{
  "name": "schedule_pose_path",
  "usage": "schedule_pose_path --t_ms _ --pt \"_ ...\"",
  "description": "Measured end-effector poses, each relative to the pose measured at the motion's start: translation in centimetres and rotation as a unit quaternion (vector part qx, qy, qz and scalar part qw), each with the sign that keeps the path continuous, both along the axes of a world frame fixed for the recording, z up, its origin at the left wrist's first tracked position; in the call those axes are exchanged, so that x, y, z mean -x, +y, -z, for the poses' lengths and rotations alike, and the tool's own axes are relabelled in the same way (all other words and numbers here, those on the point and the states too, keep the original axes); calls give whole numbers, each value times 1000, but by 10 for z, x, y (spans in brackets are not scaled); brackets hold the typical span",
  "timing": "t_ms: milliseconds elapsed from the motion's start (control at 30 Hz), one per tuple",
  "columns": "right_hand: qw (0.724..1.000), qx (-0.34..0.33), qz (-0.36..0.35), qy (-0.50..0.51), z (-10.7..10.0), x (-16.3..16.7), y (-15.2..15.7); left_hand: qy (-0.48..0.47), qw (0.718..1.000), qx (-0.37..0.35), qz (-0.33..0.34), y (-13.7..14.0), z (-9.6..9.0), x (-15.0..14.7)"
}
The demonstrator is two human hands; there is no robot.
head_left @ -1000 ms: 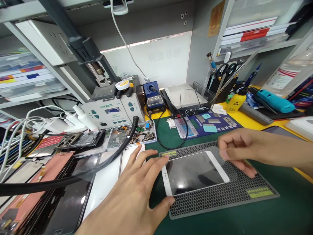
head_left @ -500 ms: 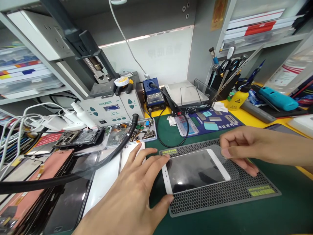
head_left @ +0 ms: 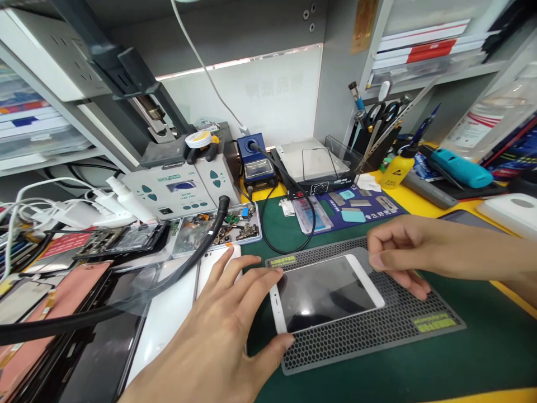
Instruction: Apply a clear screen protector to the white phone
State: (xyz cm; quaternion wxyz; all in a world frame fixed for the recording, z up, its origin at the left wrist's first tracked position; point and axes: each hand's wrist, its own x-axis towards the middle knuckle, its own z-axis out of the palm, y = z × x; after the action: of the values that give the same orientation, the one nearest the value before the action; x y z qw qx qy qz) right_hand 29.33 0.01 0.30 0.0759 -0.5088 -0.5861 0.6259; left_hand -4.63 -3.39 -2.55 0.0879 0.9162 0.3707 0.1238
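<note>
My left hand (head_left: pixel 226 322), spread wide, grips the phone (head_left: pixel 329 294). Off its opposite end, my right hand (head_left: pixel 405 252) pinches clear film (head_left: pixel 386 286).

Near, head-worn view, forward and down over white-framed phone (head_left: pixel 329 294) and green mat (head_left: pixel 495 352).

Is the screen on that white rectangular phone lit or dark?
Dark: the white rectangular phone lies face up on the grey honeycomb mat, showing reflections but no glow.
</note>
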Motion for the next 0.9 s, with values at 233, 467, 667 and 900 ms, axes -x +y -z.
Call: schedule_pose_path --t_ms 233,467,667,900 --pt "1000 -4 13 3 -1 3 0 -13 999 -43 9 2 4 -5" --pt "1000 -7 11 -2 -2 4 -1 -14 997 -70 9 5 3 -9" --pt "1000 -10 5 -2 -2 5 0 -28 993 -109 16 5 11 -6" --pt "1000 -14 4 -3 -1 4 1 -30 990 -139 6 6 21 -3"
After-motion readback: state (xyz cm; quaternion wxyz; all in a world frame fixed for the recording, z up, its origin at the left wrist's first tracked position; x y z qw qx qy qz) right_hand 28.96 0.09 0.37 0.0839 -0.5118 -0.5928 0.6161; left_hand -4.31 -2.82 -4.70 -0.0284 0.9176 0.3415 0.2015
